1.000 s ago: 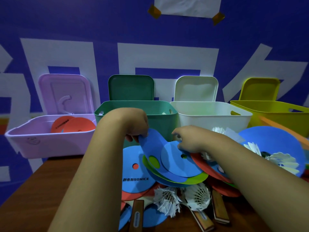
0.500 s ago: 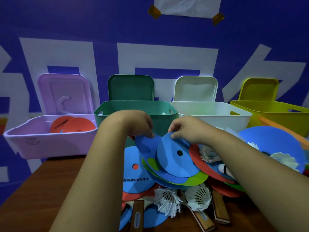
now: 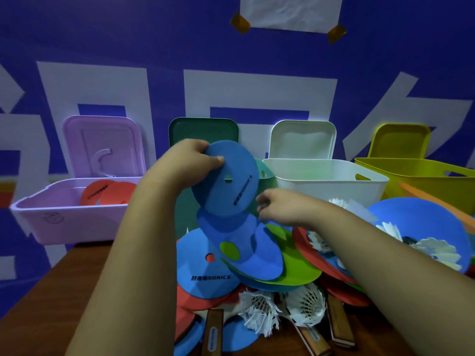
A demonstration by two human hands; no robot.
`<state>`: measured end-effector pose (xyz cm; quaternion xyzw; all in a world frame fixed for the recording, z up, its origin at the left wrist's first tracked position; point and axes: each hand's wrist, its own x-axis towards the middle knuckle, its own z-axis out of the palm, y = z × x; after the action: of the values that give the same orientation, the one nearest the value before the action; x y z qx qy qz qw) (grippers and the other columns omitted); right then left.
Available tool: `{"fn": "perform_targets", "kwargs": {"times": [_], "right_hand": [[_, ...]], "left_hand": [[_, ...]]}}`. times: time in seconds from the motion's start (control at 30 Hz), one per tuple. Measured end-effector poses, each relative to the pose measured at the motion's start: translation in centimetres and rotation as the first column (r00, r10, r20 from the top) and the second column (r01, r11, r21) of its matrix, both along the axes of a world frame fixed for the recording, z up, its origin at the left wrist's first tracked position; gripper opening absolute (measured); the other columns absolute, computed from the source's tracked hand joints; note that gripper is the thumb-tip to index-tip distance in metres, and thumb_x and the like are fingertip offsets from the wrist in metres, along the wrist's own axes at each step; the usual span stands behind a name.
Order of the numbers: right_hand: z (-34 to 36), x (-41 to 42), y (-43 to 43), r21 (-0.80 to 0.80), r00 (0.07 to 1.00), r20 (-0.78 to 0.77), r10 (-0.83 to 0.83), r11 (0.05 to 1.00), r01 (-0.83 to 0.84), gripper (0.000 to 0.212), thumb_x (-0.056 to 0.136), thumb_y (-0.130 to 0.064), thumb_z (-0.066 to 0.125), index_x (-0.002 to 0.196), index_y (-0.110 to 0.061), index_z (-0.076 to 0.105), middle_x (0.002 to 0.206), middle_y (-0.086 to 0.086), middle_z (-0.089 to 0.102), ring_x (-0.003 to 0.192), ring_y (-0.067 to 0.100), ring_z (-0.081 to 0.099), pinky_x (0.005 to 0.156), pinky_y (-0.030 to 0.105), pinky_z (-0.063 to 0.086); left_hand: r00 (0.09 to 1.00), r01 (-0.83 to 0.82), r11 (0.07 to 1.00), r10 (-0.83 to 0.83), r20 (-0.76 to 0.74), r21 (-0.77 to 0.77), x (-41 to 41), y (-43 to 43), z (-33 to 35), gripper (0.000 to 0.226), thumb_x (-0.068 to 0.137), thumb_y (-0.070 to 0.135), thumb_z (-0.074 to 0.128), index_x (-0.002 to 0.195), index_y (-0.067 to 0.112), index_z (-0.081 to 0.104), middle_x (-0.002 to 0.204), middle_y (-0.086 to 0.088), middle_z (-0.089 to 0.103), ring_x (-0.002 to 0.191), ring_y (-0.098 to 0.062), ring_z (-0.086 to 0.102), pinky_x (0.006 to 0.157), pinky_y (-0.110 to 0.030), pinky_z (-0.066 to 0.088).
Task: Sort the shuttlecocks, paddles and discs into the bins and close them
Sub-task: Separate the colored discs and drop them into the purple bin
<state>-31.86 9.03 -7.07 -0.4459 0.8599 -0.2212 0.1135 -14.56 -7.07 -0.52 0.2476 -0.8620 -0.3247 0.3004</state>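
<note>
We pinch a blue disc (image 3: 231,186) in our left hand (image 3: 190,160), twelve o'clock above the pile (image 3: 200,268); our right hand (image 3: 277,206), at its four o'clock, hangs loose, empty. A slack pinch could drop it.

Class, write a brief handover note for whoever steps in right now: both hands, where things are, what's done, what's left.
Left hand grips blue discs, held up in front of the green bin. Right hand is empty and loosely open, over the pile.
Done: red discs lie in the purple bin.
Left: loose discs, shuttlecocks and paddles heaped on the table; all four lids are up.
</note>
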Motion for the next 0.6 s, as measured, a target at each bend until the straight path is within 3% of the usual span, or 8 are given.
{"fn": "perform_targets", "kwargs": {"times": [0.07,0.13,0.23,0.33,0.43,0.53,0.6], "right_hand": [[-0.8,-0.1,-0.4,0.108,0.996,-0.085,-0.012,0.994,0.021,0.066,0.083,-0.038,0.08,0.139,-0.013,0.058,0.129,0.004,0.068,0.113,0.025,0.066,0.102,0.042,0.054],[-1.5,0.2,-1.0,0.123,0.993,-0.118,0.019,0.992,-0.005,0.069,0.084,-0.041,0.083,0.142,-0.014,0.057,0.133,0.003,0.067,0.117,0.025,0.065,0.104,0.042,0.053],[-2.0,0.5,-1.7,0.032,0.992,-0.114,0.046,0.999,-0.043,0.057,0.086,-0.035,0.085,0.137,-0.021,0.065,0.13,-0.005,0.071,0.116,0.018,0.067,0.104,0.035,0.053],[-1.9,0.7,-2.2,-0.028,0.991,-0.133,0.018,0.999,-0.022,0.034,0.085,-0.037,0.085,0.115,-0.027,0.075,0.114,-0.009,0.075,0.104,0.015,0.069,0.094,0.031,0.055],[-1.7,1.1,-2.7,0.011,0.991,-0.126,0.037,0.999,-0.036,0.043,0.084,-0.044,0.085,0.121,-0.026,0.073,0.119,-0.009,0.073,0.106,0.016,0.069,0.093,0.031,0.054],[-1.8,1.6,-2.9,-0.004,0.991,-0.127,0.049,0.999,-0.05,0.027,0.084,-0.044,0.085,0.103,-0.03,0.073,0.11,-0.008,0.073,0.096,0.016,0.069,0.082,0.032,0.059],[-1.6,1.9,-3.0,-0.053,0.986,-0.158,0.048,0.997,-0.057,0.02,0.085,-0.04,0.084,0.097,-0.03,0.071,0.104,-0.008,0.072,0.092,0.015,0.068,0.074,0.029,0.055]], "left_hand": [[0.995,-0.026,0.995,0.035,-0.09,0.097,0.8,-1.0,0.0,0.018,0.094,0.04,0.072,0.1,0.023,0.074,0.098,-0.001,0.074,0.092,-0.024,0.071,0.086,-0.047,0.061],[0.985,-0.026,0.982,0.057,-0.161,0.188,1.6,-1.6,0.0,0.017,0.095,0.036,0.073,0.104,0.021,0.074,0.102,-0.003,0.074,0.094,-0.025,0.072,0.082,-0.044,0.062],[0.975,-0.06,0.967,0.11,-0.194,0.249,2.3,-2.2,-0.2,0.022,0.096,0.034,0.072,0.111,0.018,0.071,0.107,-0.007,0.073,0.097,-0.028,0.071,0.086,-0.048,0.062],[0.96,-0.087,0.95,0.16,-0.229,0.299,2.9,-2.3,-0.8,0.018,0.097,0.033,0.071,0.106,0.017,0.07,0.105,-0.009,0.073,0.095,-0.03,0.072,0.087,-0.051,0.062],[0.932,-0.08,0.916,0.208,-0.295,0.393,4.0,-3.0,-1.7,0.02,0.1,0.028,0.068,0.114,0.014,0.069,0.104,-0.008,0.073,0.095,-0.029,0.072,0.081,-0.045,0.064],[0.872,0.019,0.838,0.253,-0.418,0.546,5.6,-4.1,-2.4,0.023,0.105,0.022,0.061,0.122,0.007,0.064,0.102,-0.011,0.071,0.088,-0.023,0.072,0.062,-0.032,0.062],[0.813,0.139,0.744,0.291,-0.504,0.654,6.8,-4.9,-2.6,0.01,0.108,0.015,0.055,0.111,0.007,0.059,0.099,-0.016,0.069,0.083,-0.022,0.071,0.063,-0.033,0.062]]}}
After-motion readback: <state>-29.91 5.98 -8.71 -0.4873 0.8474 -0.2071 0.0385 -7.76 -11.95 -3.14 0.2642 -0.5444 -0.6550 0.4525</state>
